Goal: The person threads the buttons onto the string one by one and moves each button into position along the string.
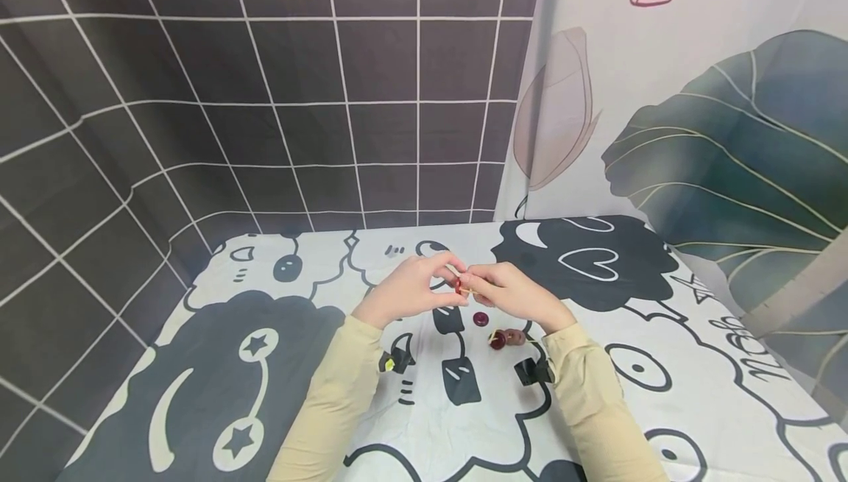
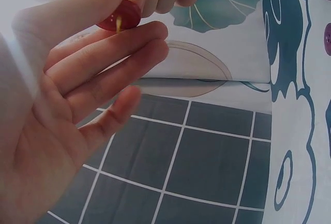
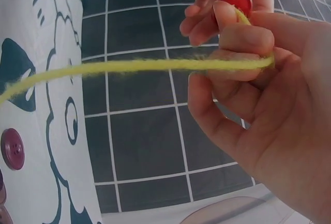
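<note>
Thumb and fingers of my left hand point(image 1: 411, 289) pinch a red button point(image 2: 121, 17) by its edge, up above the cloth. A short end of yellow yarn point(image 2: 118, 24) pokes out of its face in the left wrist view. On the button's other side is my right hand point(image 1: 513, 291), its thumb and fingertips pinching the yarn close to the button. From there the yellow yarn point(image 3: 139, 65) loops around the right fingers and runs off to the left in the right wrist view. The left hand's other fingers are stretched out.
Below the hands, a dark red button point(image 1: 481, 319) lies alone on the black-and-white patterned cloth point(image 1: 424, 423). Close to it on the right is a small group of dark red and brownish buttons point(image 1: 506, 338) with yellow yarn. A dark grid-patterned curtain point(image 1: 377, 136) stands behind.
</note>
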`<state>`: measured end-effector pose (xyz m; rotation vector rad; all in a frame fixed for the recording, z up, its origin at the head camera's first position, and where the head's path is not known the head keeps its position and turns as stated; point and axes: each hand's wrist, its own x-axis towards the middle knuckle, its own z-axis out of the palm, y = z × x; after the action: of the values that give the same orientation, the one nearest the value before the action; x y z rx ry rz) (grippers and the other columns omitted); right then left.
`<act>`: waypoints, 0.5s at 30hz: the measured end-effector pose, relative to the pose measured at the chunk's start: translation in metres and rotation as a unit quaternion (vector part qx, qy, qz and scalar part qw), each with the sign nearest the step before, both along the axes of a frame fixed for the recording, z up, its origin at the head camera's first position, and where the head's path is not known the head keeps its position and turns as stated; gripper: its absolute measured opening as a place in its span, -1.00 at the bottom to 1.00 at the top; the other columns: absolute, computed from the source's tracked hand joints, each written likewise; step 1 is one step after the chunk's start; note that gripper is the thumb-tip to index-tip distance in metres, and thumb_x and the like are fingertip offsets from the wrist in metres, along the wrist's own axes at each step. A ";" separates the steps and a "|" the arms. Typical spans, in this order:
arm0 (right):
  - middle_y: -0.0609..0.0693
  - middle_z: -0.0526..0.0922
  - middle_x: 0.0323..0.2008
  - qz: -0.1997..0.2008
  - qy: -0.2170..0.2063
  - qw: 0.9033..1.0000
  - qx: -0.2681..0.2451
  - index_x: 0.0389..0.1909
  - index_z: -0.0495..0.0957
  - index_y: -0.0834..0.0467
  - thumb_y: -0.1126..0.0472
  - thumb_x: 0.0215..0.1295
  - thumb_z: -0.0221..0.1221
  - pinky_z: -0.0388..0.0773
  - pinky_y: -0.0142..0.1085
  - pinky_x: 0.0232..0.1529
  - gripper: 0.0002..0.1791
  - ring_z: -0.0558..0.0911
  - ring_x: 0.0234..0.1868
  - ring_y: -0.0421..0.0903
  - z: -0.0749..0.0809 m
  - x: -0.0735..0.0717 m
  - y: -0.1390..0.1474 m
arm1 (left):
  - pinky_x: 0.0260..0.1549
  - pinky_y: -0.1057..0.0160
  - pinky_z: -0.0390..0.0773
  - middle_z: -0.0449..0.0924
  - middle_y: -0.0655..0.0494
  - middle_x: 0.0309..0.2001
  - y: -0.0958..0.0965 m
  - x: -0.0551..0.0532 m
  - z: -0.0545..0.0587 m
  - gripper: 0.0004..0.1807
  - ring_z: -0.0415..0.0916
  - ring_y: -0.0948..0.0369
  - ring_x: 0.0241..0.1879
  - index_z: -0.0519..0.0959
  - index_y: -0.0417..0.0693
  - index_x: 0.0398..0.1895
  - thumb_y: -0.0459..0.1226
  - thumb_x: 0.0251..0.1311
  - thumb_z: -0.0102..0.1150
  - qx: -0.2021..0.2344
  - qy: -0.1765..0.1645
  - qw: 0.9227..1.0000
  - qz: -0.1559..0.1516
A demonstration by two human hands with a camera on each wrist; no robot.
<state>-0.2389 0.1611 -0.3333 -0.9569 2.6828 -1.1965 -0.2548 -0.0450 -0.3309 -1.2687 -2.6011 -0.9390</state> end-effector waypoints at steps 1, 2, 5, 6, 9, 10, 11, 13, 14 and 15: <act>-0.17 0.27 -0.71 -0.002 -0.006 1.000 -0.002 -0.46 0.51 0.18 0.17 0.47 0.00 0.24 -0.43 -0.54 -0.71 0.28 -0.66 -0.29 0.000 0.000 0.000 | -0.14 0.31 0.53 0.77 0.15 -0.26 0.000 0.000 0.000 -0.61 0.65 0.25 -0.17 0.48 -0.01 -0.10 -0.15 0.06 0.41 0.004 0.002 1.000 0.000; -0.16 0.25 -0.73 -0.003 -0.014 1.000 -0.004 -0.46 0.51 0.19 0.15 0.48 -0.01 0.24 -0.43 -0.55 -0.69 0.27 -0.68 -0.28 0.000 -0.001 -0.001 | -0.16 0.31 0.52 0.76 0.17 -0.30 0.000 0.001 0.000 -0.61 0.64 0.27 -0.20 0.46 -0.01 -0.12 -0.15 0.05 0.41 0.008 0.006 1.000 0.000; -0.16 0.25 -0.73 -0.002 -0.017 1.000 -0.006 -0.46 0.50 0.22 0.12 0.46 0.01 0.23 -0.43 -0.56 -0.68 0.28 -0.67 -0.28 0.000 -0.001 -0.001 | -0.20 0.34 0.53 0.68 0.20 -0.39 0.001 0.002 0.001 -0.62 0.59 0.28 -0.28 0.43 0.00 -0.22 -0.16 0.00 0.45 0.022 0.016 1.000 -0.005; -0.16 0.25 -0.73 -0.001 -0.016 1.000 -0.006 -0.47 0.50 0.22 0.12 0.45 0.02 0.23 -0.43 -0.56 -0.68 0.28 -0.67 -0.28 0.000 -0.002 -0.001 | -0.22 0.35 0.53 0.65 0.20 -0.41 0.002 0.002 0.001 -0.62 0.57 0.29 -0.30 0.43 0.00 -0.25 -0.17 -0.01 0.46 0.026 0.016 1.000 -0.007; -0.16 0.25 -0.72 0.000 -0.007 1.000 -0.006 -0.48 0.49 0.20 0.15 0.45 0.03 0.25 -0.42 -0.56 -0.70 0.29 -0.67 -0.27 0.000 -0.002 0.001 | -0.26 0.39 0.51 0.60 0.19 -0.41 0.001 0.001 0.001 -0.67 0.54 0.29 -0.33 0.47 0.01 -0.31 -0.17 -0.02 0.46 0.032 0.012 0.999 -0.008; -0.16 0.25 -0.72 -0.001 -0.006 1.000 -0.007 -0.47 0.49 0.19 0.16 0.45 0.02 0.25 -0.42 -0.55 -0.71 0.29 -0.67 -0.27 0.000 -0.002 0.001 | -0.26 0.39 0.50 0.60 0.19 -0.41 0.001 0.000 0.001 -0.70 0.54 0.29 -0.33 0.49 0.01 -0.31 -0.18 0.00 0.45 0.032 0.013 0.999 -0.010; -0.16 0.25 -0.72 -0.001 -0.005 1.000 -0.009 -0.47 0.50 0.18 0.17 0.45 0.02 0.26 -0.41 -0.55 -0.72 0.29 -0.67 -0.27 0.000 -0.002 0.002 | -0.25 0.39 0.50 0.61 0.19 -0.40 0.001 0.000 0.001 -0.73 0.55 0.30 -0.33 0.51 0.01 -0.31 -0.20 0.02 0.43 0.032 0.015 0.999 -0.013; -0.16 0.24 -0.73 -0.004 -0.004 1.000 -0.009 -0.44 0.52 0.15 0.18 0.46 0.00 0.27 -0.41 -0.54 -0.74 0.29 -0.68 -0.27 0.000 -0.002 0.003 | -0.26 0.39 0.49 0.63 0.18 -0.40 0.000 -0.001 0.001 -0.80 0.55 0.30 -0.33 0.54 -0.01 -0.31 -0.22 0.08 0.39 0.032 0.025 0.999 -0.020; -0.16 0.24 -0.73 -0.005 -0.004 1.000 -0.009 -0.43 0.53 0.15 0.18 0.46 0.00 0.27 -0.41 -0.54 -0.74 0.29 -0.68 -0.27 0.000 -0.002 0.004 | -0.25 0.38 0.50 0.64 0.18 -0.39 -0.001 -0.001 0.001 -0.83 0.55 0.31 -0.33 0.55 -0.01 -0.32 -0.23 0.11 0.36 0.031 0.033 0.999 -0.025; -0.17 0.24 -0.73 -0.006 -0.004 1.000 -0.008 -0.42 0.54 0.15 0.18 0.46 0.00 0.27 -0.41 -0.54 -0.74 0.29 -0.68 -0.28 0.000 -0.003 0.005 | -0.24 0.38 0.50 0.65 0.17 -0.39 -0.001 -0.002 0.001 -0.86 0.56 0.30 -0.33 0.56 -0.02 -0.32 -0.25 0.14 0.34 0.030 0.041 0.998 -0.030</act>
<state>-0.2417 0.1657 -0.3338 -0.9374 2.6813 -1.2222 -0.2563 -0.0459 -0.3303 -1.3462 -2.4671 -0.9455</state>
